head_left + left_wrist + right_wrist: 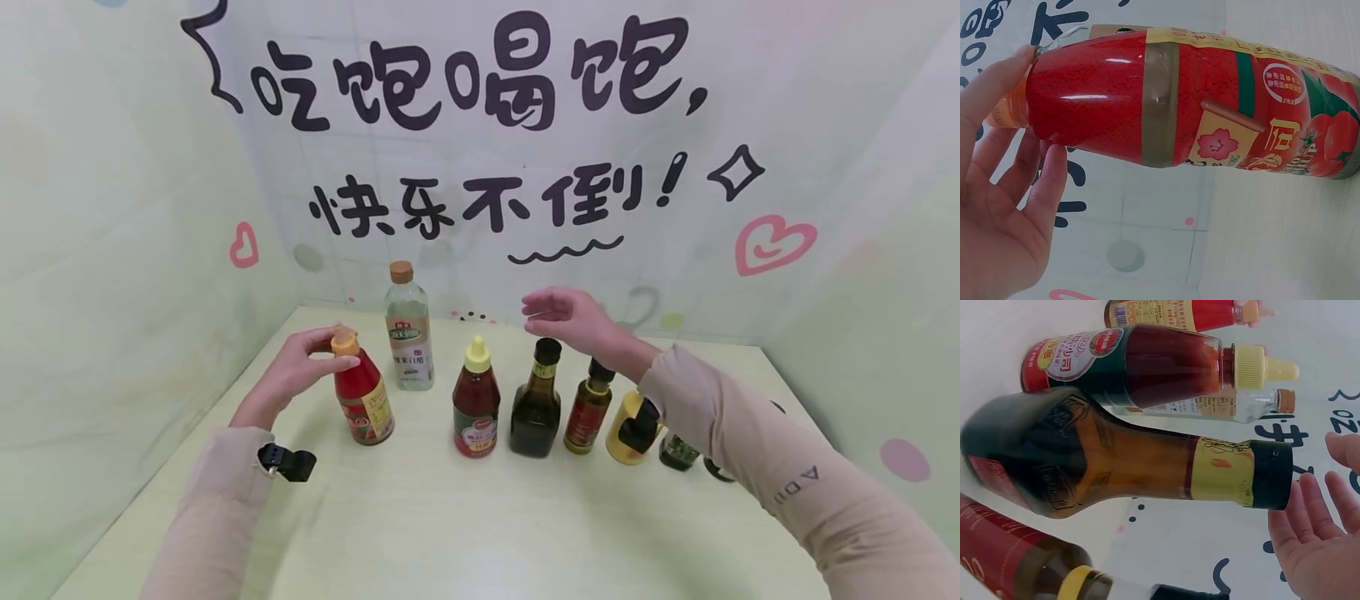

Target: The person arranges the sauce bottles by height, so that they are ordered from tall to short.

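Note:
My left hand [303, 367] grips the orange cap of a red ketchup bottle [364, 402], which leans slightly on the left part of the table. In the left wrist view, thumb and fingers [1054, 181] lie around the neck of that bottle [1104, 97]. My right hand [573, 321] is just above the black cap of a dark square bottle [536, 414], fingers apart and holding nothing. The right wrist view has the fingers [1316, 506] beside that cap, at the end of the dark bottle [1141, 465]; whether they touch it I cannot tell.
A clear vinegar bottle [409, 337] stands behind, and a yellow-capped sauce bottle [476, 408] in the middle. Right of the dark bottle are a red-labelled bottle [587, 417], a yellow container [628, 433] and a small green jar [678, 452], partly under my right arm. Walls surround the table [450, 525].

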`<state>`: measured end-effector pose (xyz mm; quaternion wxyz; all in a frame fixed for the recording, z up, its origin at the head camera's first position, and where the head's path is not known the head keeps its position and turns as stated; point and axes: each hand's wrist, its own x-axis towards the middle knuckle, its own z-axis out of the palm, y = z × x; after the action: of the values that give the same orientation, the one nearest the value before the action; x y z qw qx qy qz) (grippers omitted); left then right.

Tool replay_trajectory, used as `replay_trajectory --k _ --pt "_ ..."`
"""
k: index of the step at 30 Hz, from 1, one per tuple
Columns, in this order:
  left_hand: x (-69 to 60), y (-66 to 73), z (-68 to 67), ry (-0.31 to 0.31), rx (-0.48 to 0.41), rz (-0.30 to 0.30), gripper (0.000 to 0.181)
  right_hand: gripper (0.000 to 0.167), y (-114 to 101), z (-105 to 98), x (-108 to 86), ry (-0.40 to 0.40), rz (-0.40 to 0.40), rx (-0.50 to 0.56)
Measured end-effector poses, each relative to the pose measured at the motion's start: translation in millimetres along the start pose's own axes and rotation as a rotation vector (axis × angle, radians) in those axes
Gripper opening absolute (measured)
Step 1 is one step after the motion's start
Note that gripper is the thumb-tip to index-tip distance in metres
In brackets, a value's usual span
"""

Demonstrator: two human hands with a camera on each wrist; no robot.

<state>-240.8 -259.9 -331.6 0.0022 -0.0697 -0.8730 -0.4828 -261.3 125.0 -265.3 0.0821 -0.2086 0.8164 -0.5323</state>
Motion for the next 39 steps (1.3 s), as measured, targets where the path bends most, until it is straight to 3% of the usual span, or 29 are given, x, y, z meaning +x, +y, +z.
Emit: replay_trajectory --k 11,24,39 --pt "-2.5 0.1 -0.4 0.001 -0.012 0.016 0.061 0.045 21.9 5.9 -19.0 -0.07 0.008 -0.07" --pt "-2.3 -0.4 0.6 0.006 -0.004 0.018 0.059 0.039 35.9 19.7 -27.7 -0.008 0.013 0.05" --pt "-1.3 -3.7 0.4 0.008 -0.01 -0.002 0.06 0.037 40.2 23.6 -28.8 0.023 -0.008 0.089"
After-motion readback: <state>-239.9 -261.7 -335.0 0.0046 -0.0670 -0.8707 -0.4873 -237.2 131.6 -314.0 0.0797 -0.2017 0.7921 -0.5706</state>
